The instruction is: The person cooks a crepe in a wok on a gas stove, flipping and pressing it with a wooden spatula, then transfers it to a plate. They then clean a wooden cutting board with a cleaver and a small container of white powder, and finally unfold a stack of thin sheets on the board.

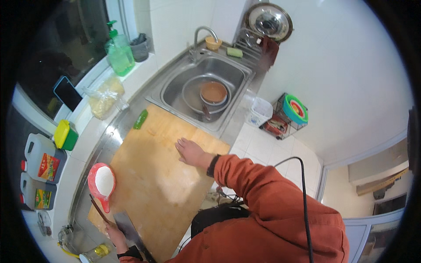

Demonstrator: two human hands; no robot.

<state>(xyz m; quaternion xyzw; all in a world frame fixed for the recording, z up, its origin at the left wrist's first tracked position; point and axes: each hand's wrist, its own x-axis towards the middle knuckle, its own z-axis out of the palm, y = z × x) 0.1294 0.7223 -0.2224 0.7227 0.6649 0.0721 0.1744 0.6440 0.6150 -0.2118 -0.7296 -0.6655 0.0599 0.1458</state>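
Note:
My right hand (190, 153) lies palm down on a wooden board (158, 148), its fingers a little apart and nothing seen in it. Near the board's lower left edge, my left hand (115, 235) is closed around thin brown sticks (98, 208), which look like chopsticks. Beside that hand lies a wide metal blade (128, 228) with a dark handle, perhaps a cleaver. A red scoop (109, 205) of white powder (104, 180) rests at the board's left edge, above my left hand. At the board's top left corner is a small green object (140, 119), its kind unclear.
Beyond the board, a steel sink (167, 88) holds a metal basin with a brown bowl (213, 92). Along the left ledge stand a green pump bottle (120, 57), a tied plastic bag (105, 98), a yellow-green box (65, 134) and large jugs (44, 157). An oil bottle (98, 251) lies lower left.

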